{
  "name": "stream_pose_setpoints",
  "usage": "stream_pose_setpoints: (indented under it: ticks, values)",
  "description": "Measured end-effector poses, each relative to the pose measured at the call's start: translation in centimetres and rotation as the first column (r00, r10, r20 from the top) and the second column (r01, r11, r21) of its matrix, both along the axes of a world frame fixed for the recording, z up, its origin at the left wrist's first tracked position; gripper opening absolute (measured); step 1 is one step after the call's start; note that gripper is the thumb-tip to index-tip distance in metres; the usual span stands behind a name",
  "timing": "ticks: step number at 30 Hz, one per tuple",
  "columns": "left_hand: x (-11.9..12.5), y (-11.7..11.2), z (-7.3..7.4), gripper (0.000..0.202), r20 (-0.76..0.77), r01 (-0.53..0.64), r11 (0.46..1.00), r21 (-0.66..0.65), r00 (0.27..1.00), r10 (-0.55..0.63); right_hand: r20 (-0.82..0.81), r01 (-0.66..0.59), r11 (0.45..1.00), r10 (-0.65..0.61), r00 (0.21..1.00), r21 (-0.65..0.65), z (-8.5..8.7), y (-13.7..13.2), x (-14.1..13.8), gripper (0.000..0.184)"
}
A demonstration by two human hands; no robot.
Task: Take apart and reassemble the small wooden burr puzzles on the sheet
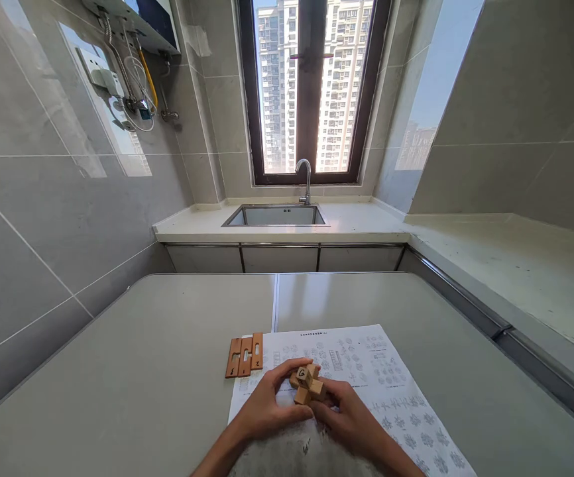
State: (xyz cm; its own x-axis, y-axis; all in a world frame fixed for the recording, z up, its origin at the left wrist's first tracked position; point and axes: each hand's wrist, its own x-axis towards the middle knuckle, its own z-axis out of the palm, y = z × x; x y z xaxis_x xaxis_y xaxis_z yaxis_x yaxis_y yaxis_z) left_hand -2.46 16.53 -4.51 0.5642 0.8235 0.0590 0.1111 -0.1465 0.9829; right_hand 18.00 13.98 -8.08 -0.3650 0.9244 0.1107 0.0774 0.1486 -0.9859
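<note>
Between my two hands is a wooden burr puzzle (309,384), made of light interlocking blocks, with a dark letter like "G" on one block end. My left hand (283,401) has its fingers curled round the puzzle's left and far side, the thumb in front. From the right, my right hand (343,409) grips it with fingers and thumb. Under the hands lies a printed sheet (366,358) covered in small puzzle diagrams. Left of the puzzle, several flat brown wooden pieces (245,358) with cut-out slots lie side by side, partly over the sheet's corner.
The sheet lies on a pale table (168,371) with a seam (275,301) down its middle. Beyond it is a white counter (366,222) with a sink (277,215) and a faucet (306,180) below a window (311,93). Another counter (516,265) runs along the right.
</note>
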Motion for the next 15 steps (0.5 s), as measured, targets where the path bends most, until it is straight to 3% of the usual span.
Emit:
stream_pose_setpoints:
  ticks: [3,6,10,15]
  values:
    - [0.2,-0.2,0.2,0.07,-0.045,-0.049,0.998,0.025,0.998,0.05,0.103,0.191,0.979,-0.199,0.975,0.076,-0.9,0.0,-0.1,0.031]
    - [0.7,-0.5,0.6,0.071,-0.07,-0.029,0.999,0.039,0.997,0.031,0.169,0.212,0.97,-0.23,0.958,0.118,-1.4,0.0,-0.1,0.029]
    - [0.9,-0.7,1.0,0.067,-0.037,-0.013,0.999,0.035,0.999,0.014,0.087,0.097,0.99,-0.106,0.991,0.099,-0.5,0.0,0.0,0.022]
    - [0.2,-0.2,0.9,0.07,0.018,0.065,0.998,0.003,0.998,-0.065,-0.094,-0.184,0.981,0.178,0.98,-0.063,0.8,-0.1,0.3,0.032]
